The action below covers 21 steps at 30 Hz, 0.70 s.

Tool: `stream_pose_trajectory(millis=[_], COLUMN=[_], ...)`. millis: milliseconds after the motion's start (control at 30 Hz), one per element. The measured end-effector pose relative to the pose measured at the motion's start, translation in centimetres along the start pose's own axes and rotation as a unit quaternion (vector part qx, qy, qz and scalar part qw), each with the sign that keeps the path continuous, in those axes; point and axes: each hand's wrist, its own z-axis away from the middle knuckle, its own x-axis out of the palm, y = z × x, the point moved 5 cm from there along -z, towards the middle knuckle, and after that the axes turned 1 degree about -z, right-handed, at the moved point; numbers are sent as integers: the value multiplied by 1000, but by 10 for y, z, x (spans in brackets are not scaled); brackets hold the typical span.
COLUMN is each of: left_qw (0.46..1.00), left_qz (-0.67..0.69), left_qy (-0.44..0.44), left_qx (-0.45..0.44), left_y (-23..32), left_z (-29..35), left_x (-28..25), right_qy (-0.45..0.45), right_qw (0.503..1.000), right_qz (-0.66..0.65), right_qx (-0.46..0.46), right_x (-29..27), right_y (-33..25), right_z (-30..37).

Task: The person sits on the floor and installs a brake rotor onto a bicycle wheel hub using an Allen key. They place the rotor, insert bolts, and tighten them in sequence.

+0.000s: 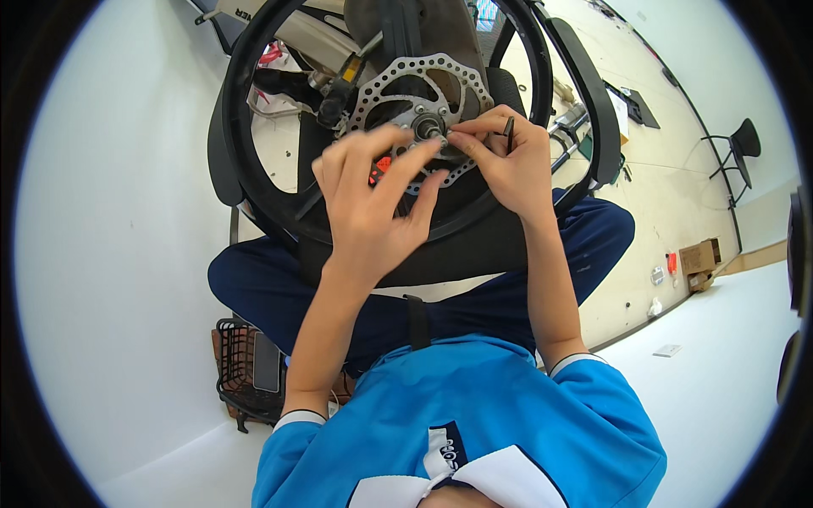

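A black wheel [235,127] lies across a black chair in front of me, with a perforated brake disc [370,97] bolted to its hub. The axle [430,127] stands up from the hub's middle. My right hand [511,157] is closed, its thumb and forefinger pinched together right at the axle. Whatever sits between those fingertips is too small to make out. Over the disc's near left part hovers my left hand [370,190], slightly blurred, fingers and thumb apart with nothing visible in them. A small red and black object [380,169] shows partly behind its fingers.
Chair armrests [584,102] flank the wheel. Beyond the disc's left edge lie tools with a yellow-marked handle [350,69]. A black wire basket [237,364] holding a dark flat device stands at the lower left. Cardboard boxes [699,256] and a black chair [743,142] are at the right.
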Motion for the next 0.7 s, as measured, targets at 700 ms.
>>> stream_pose_trajectory(millis=[700], left_qw=[990], left_qz=[-39], left_qy=[-78], left_qx=[106], left_y=[-16], left_z=[-31], left_x=[39], right_qy=[-26], right_qw=[977], right_qz=[-180], right_qx=[109], right_x=[-33], right_y=[4], right_z=[-5])
